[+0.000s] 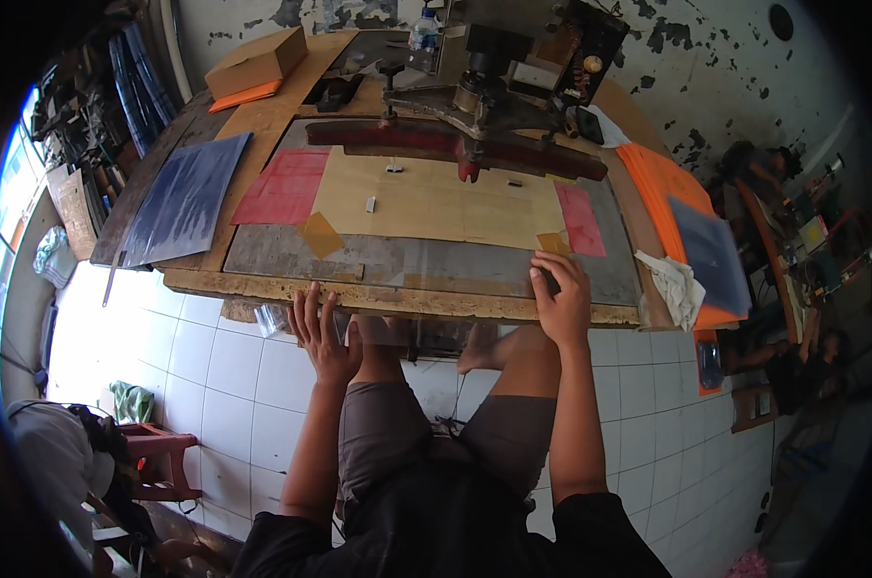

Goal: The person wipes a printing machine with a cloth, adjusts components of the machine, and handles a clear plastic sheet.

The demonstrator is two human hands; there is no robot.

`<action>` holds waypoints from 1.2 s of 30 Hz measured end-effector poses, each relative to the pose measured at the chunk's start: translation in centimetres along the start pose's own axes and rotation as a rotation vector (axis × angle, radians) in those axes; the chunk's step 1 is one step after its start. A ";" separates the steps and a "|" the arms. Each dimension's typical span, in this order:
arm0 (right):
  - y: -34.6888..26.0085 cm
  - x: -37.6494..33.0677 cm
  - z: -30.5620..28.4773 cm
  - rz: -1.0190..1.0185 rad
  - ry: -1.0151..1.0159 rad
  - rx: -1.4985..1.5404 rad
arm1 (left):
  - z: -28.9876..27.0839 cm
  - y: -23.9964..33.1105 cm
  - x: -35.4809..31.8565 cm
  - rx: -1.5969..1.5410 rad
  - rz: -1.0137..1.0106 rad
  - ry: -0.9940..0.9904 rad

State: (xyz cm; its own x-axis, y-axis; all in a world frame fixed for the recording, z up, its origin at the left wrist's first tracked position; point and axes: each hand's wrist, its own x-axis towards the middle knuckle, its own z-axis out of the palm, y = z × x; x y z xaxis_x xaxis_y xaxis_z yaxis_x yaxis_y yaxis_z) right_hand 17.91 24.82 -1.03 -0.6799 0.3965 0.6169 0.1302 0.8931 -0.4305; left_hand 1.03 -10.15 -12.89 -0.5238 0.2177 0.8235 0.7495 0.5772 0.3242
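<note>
My left hand (326,339) rests at the table's worn wooden front edge (426,301), fingers spread and thumb apart. Beside its thumb, a faint see-through sheet (390,332) shows below the edge; whether the hand touches it I cannot tell. My right hand (563,297) lies on the right part of the grey metal plate (407,258), fingers bent and thumb apart, its fingertips next to a tan tape piece (551,243). Ahead on the plate lies a yellowish sheet (426,202) with small dark-and-white blocks, between red sheets (280,188) (580,220). Another tan tape piece (322,236) sits at its lower left.
A press with a red bar (542,159) spans the plate's far side. Blue plastic sheets (190,197) lie left; orange sheets (662,193) and a white rag (675,287) lie right. A cardboard box (256,63) stands at the back left. Other people sit at both sides.
</note>
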 end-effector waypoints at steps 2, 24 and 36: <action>0.0 0.2 0.1 0.008 0.000 -0.007 | -1.3 0.5 1.6 0.047 -0.004 -0.018; 6.6 8.1 2.1 0.065 -0.168 -0.149 | 8.3 -8.1 23.1 -0.061 0.102 -0.621; 11.2 14.2 6.2 0.133 -0.337 0.012 | 15.1 -9.2 23.6 -0.026 0.061 -0.727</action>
State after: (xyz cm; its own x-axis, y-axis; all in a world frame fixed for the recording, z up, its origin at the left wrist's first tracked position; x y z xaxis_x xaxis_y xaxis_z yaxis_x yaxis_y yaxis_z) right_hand 5.25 39.16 -1.24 -0.8577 0.4147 0.3038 0.2261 0.8351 -0.5015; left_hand -24.32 1.56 -3.45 -0.6106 0.7216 0.3262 0.7904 0.5304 0.3065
